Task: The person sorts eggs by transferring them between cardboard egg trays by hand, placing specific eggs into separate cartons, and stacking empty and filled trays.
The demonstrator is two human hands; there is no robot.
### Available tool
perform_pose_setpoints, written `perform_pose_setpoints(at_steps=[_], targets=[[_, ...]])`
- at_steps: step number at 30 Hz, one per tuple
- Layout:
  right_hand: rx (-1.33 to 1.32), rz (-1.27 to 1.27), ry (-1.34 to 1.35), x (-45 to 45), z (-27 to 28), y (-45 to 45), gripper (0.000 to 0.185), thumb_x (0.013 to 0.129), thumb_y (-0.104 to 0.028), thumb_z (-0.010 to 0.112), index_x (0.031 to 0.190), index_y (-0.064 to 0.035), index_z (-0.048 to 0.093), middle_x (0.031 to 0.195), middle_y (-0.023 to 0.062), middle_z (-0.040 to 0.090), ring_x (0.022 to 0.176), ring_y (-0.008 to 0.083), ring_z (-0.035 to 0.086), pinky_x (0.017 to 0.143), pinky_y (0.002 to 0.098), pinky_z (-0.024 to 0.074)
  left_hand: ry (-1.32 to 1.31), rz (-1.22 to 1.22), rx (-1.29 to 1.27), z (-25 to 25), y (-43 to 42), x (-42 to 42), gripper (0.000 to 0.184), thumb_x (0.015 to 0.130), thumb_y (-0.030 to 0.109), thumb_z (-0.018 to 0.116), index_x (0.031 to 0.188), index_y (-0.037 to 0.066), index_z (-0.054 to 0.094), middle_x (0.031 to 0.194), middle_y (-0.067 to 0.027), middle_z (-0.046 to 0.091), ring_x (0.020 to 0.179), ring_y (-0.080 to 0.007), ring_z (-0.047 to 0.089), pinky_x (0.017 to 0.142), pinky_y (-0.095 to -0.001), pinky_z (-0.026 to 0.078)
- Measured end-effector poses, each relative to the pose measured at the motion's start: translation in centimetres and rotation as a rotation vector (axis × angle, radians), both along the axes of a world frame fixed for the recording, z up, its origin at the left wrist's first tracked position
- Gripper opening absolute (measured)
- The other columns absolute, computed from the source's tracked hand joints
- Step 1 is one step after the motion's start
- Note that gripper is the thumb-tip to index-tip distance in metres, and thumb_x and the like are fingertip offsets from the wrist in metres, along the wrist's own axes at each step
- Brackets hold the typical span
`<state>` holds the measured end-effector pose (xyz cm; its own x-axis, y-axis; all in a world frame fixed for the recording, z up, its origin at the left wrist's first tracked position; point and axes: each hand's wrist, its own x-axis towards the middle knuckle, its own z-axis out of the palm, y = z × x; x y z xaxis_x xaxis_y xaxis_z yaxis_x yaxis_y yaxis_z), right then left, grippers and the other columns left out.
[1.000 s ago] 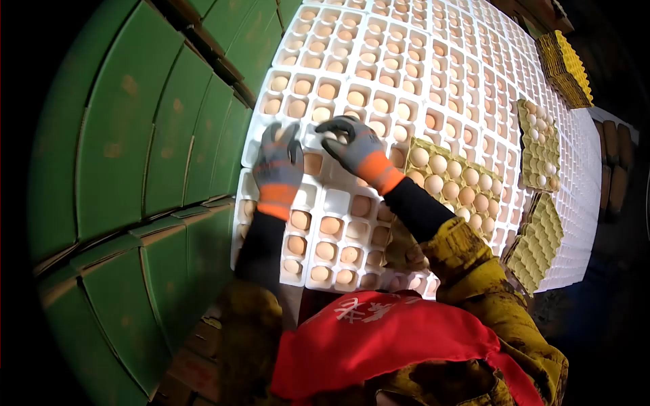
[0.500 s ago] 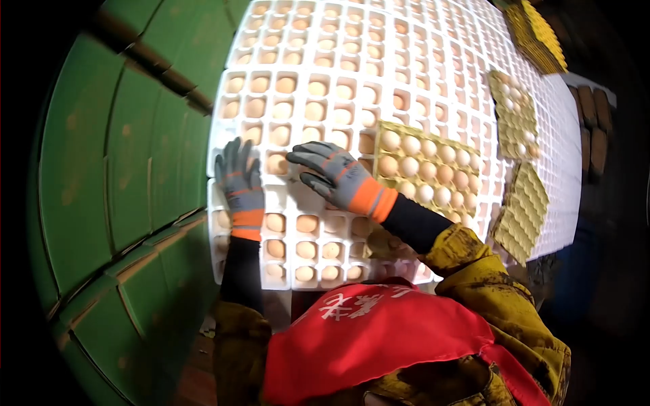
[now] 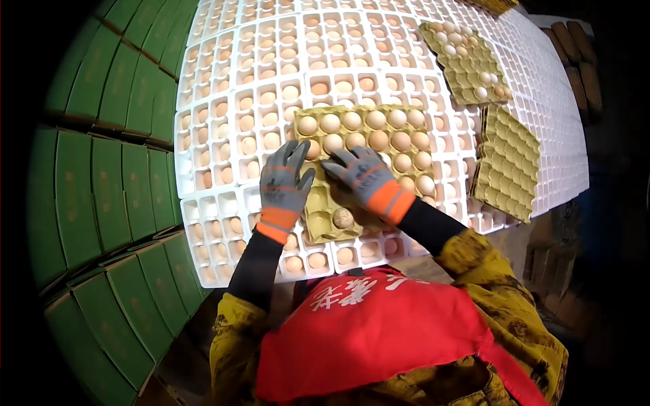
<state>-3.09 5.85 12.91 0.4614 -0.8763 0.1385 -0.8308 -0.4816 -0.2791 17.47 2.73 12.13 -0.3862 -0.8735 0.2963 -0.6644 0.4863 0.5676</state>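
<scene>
In the head view, both my hands wear grey gloves with orange cuffs. My left hand lies at the left edge of a yellowish egg tray, fingers and thumb apart, fingertips beside a brown egg. My right hand reaches over the middle of this tray from the right, its fingers apart and bent down toward the cups. What lies under its palm is hidden. Eggs fill the tray's back rows, and a single speckled egg sits near its front. Several cups by my hands hold no egg.
White foam trays with eggs in their cells cover the surface below. A partly filled egg tray lies at the back right, near stacked egg trays. Green cartons are piled along the left.
My hands have moved from the white foam cells to the yellowish egg tray. The view has shifted, and more of that tray now shows, with cups lacking eggs at its front left.
</scene>
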Motion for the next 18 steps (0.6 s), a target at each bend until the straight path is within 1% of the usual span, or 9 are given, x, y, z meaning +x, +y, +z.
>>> perform_pose_setpoints(at_steps=[5,7,9,11,13,15,16,17,18], targets=[[0.154,-0.157,-0.622,-2.6,0.4,0.5,0.038,0.079,-0.024,0.068,0.115,-0.0112,0.061,0.107,0.0120,0.060,0.096,0.0270,0.059,0.083,0.0403,0.0488,-0.268,0.001,-0.027,-1.5,-1.8,-2.6,0.046,0.075,0.015,0.073,0.120,0.013,0.060,0.120,-0.0104,0.058,0.108,-0.0314,0.055,0.094,-0.0430,0.045],[0.733,-0.403,-1.341,-5.9,3.0,1.7,0.032,0.081,-0.019,0.068,0.110,-0.0077,0.063,0.105,0.0067,0.061,0.096,0.0161,0.060,0.085,0.0301,0.0506,-0.092,-0.017,0.032,-1.3,-2.7,-2.1,0.037,0.076,0.012,0.072,0.112,0.009,0.063,0.105,-0.0083,0.063,0.093,-0.0280,0.061,0.083,-0.0378,0.050],[0.893,-0.377,-1.573,-8.1,2.1,2.1,0.032,0.081,-0.018,0.067,0.112,-0.0071,0.063,0.102,0.0066,0.062,0.098,0.0169,0.060,0.086,0.0298,0.0504,0.372,0.204,0.467,0.0,-1.9,-1.9,0.037,0.080,0.008,0.068,0.116,0.006,0.059,0.103,-0.0060,0.060,0.091,-0.0220,0.060,0.083,-0.0340,0.050],[0.175,-0.245,-0.721,-7.0,1.4,1.7,0.034,0.084,-0.022,0.065,0.115,-0.0107,0.060,0.109,0.0087,0.060,0.095,0.0226,0.061,0.079,0.0330,0.0508,1.097,0.260,0.743,0.5,-1.7,-1.5,0.028,0.085,0.012,0.063,0.111,0.001,0.061,0.099,-0.0042,0.061,0.089,-0.0154,0.058,0.081,-0.0307,0.049],[-0.005,-0.163,-0.078,-4.9,1.3,1.8,0.031,0.079,-0.025,0.068,0.106,-0.0113,0.060,0.108,0.0097,0.058,0.092,0.0265,0.060,0.075,0.0369,0.0505,1.188,0.093,0.781,-2.3,-2.3,-1.5,0.028,0.089,0.017,0.058,0.115,0.005,0.060,0.100,-0.0034,0.061,0.087,-0.0139,0.057,0.080,-0.0272,0.049],[-0.047,-0.191,0.353,-2.3,-2.0,1.1,0.032,0.075,-0.028,0.069,0.100,-0.0109,0.059,0.102,0.0102,0.057,0.091,0.0280,0.059,0.072,0.0403,0.0500,0.576,0.151,0.518,-4.3,-2.7,-3.9,0.036,0.084,0.015,0.066,0.118,0.006,0.059,0.103,-0.0059,0.060,0.095,-0.0163,0.058,0.081,-0.0324,0.050],[0.041,-0.206,0.261,-2.3,-1.3,0.8,0.028,0.079,-0.030,0.067,0.099,-0.0119,0.059,0.103,0.0114,0.057,0.093,0.0298,0.060,0.074,0.0433,0.0501,0.186,0.005,0.015,-2.2,-2.2,-5.7,0.045,0.079,0.015,0.072,0.121,0.008,0.058,0.108,-0.0100,0.060,0.096,-0.0228,0.060,0.079,-0.0375,0.052],[0.119,-0.226,0.105,-3.0,-0.8,0.4,0.027,0.080,-0.030,0.067,0.099,-0.0124,0.059,0.103,0.0116,0.057,0.093,0.0300,0.060,0.074,0.0440,0.0501,-0.313,-0.028,0.022,0.0,-1.9,-6.7,0.049,0.075,0.017,0.075,0.120,0.010,0.057,0.110,-0.0135,0.058,0.099,-0.0301,0.061,0.080,-0.0412,0.052],[0.206,-0.243,-0.049,-4.1,-0.5,0.2,0.027,0.080,-0.030,0.067,0.099,-0.0129,0.059,0.103,0.0119,0.057,0.094,0.0303,0.060,0.074,0.0448,0.0500,-0.420,-0.010,0.036,0.1,-1.8,-7.4,0.048,0.074,0.017,0.075,0.118,0.011,0.056,0.108,-0.0137,0.057,0.099,-0.0321,0.060,0.080,-0.0420,0.052]])
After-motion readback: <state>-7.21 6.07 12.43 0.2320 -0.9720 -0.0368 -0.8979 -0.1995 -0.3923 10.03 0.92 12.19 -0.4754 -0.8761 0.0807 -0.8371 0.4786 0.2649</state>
